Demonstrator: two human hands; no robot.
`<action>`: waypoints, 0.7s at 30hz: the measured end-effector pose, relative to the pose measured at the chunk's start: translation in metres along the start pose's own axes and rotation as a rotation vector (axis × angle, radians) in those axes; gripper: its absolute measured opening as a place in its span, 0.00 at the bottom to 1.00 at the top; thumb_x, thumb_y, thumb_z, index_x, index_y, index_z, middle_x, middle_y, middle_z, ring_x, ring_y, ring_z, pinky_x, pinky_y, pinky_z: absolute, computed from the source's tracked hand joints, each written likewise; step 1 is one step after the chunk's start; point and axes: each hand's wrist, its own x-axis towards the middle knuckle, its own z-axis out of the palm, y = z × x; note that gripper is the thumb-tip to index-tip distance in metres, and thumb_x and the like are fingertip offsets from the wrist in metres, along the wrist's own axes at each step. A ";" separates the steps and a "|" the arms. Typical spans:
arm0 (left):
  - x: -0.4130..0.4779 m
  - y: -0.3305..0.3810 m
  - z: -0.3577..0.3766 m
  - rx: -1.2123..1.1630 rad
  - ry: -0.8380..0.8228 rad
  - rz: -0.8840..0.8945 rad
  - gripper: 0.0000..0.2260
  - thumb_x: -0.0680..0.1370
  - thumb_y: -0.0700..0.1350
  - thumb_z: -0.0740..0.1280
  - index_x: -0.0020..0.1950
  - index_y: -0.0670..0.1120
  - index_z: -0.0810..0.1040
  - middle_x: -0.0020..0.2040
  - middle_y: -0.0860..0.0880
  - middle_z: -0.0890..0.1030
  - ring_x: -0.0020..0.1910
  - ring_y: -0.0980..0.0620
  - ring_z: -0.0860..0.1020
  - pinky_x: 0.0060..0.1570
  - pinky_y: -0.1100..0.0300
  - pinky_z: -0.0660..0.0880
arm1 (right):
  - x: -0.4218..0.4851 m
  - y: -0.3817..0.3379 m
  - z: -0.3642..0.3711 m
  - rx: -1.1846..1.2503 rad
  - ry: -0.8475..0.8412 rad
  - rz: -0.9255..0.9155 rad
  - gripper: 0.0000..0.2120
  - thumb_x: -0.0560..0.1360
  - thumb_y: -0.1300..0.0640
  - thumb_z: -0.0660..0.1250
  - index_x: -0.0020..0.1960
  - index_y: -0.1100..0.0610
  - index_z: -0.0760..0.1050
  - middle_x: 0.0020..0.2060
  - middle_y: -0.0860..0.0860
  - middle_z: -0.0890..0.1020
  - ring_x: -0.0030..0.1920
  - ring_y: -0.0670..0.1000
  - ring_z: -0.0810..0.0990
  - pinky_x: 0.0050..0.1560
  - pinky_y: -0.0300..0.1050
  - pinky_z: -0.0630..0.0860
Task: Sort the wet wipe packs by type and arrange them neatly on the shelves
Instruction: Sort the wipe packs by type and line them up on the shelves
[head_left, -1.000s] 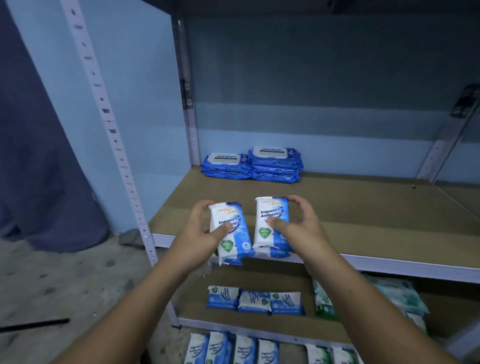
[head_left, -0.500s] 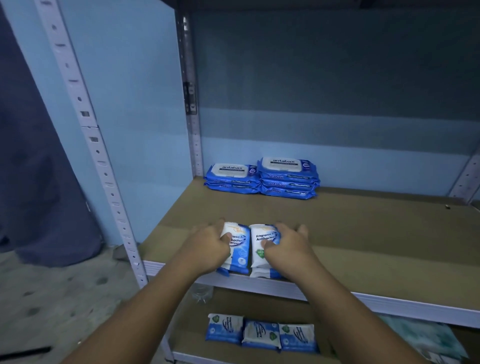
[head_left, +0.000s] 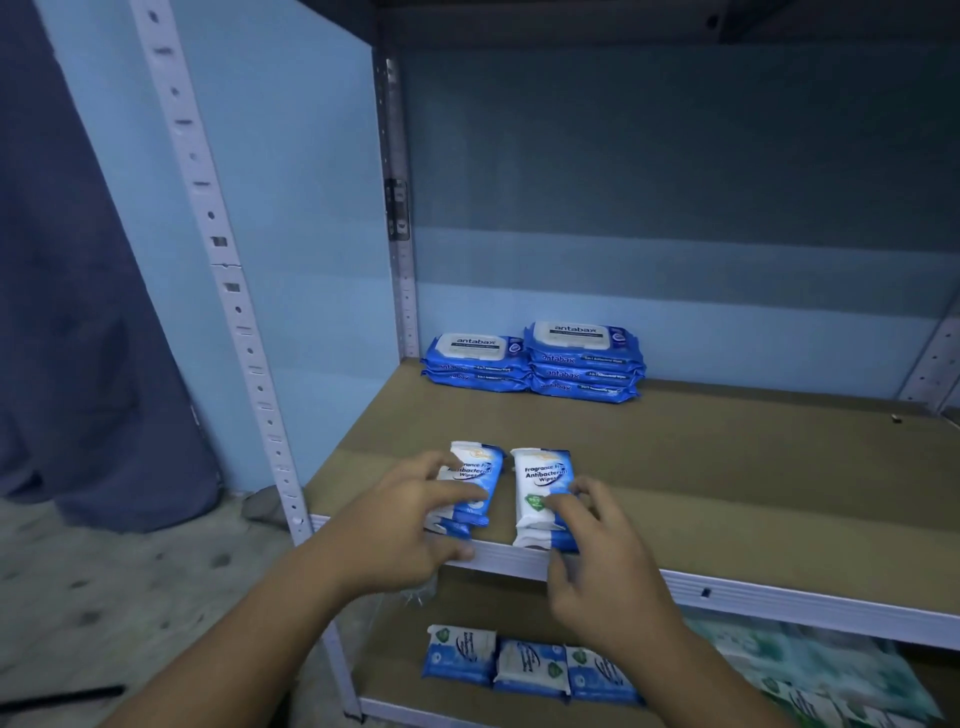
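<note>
Two small stacks of white-and-blue antibacterial wipe packs lie side by side at the front edge of the brown shelf board (head_left: 727, 467). My left hand (head_left: 410, 525) rests its spread fingers on the left stack (head_left: 480, 470), thumb down by the shelf rim. My right hand (head_left: 597, 566) touches the lower part of the right stack (head_left: 543, 478) with its fingertips, and its thumb hangs below the rim. Neither hand wraps a pack.
Two piles of larger blue antabax packs (head_left: 535, 364) sit at the back left of the same shelf. On the shelf below lie three small blue packs (head_left: 530, 665) and greenish packs (head_left: 810, 660). A white upright post (head_left: 228, 291) and a dark curtain (head_left: 78, 312) stand on the left.
Both hands brought the packs down from mid-air onto the shelf's front edge. Their grip has loosened to fingertips resting on the packs.
</note>
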 end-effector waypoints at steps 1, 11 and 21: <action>-0.004 -0.003 0.003 0.027 0.022 0.031 0.24 0.75 0.55 0.72 0.71 0.62 0.73 0.69 0.62 0.66 0.66 0.61 0.66 0.66 0.63 0.66 | 0.001 0.000 0.002 0.001 0.003 0.012 0.18 0.71 0.58 0.66 0.60 0.50 0.75 0.69 0.48 0.68 0.61 0.54 0.75 0.57 0.48 0.76; 0.001 -0.025 0.032 0.084 0.327 0.030 0.12 0.76 0.49 0.70 0.58 0.48 0.82 0.58 0.52 0.80 0.55 0.50 0.78 0.47 0.55 0.78 | 0.036 -0.012 0.030 0.014 -0.001 0.002 0.14 0.75 0.61 0.69 0.60 0.54 0.80 0.65 0.50 0.72 0.57 0.54 0.79 0.55 0.48 0.77; 0.055 -0.071 0.019 0.178 0.253 -0.171 0.11 0.76 0.46 0.66 0.58 0.52 0.72 0.58 0.51 0.79 0.53 0.45 0.77 0.48 0.52 0.76 | 0.114 -0.024 0.081 0.006 0.003 -0.021 0.16 0.74 0.61 0.66 0.60 0.52 0.81 0.62 0.53 0.74 0.53 0.60 0.79 0.54 0.50 0.76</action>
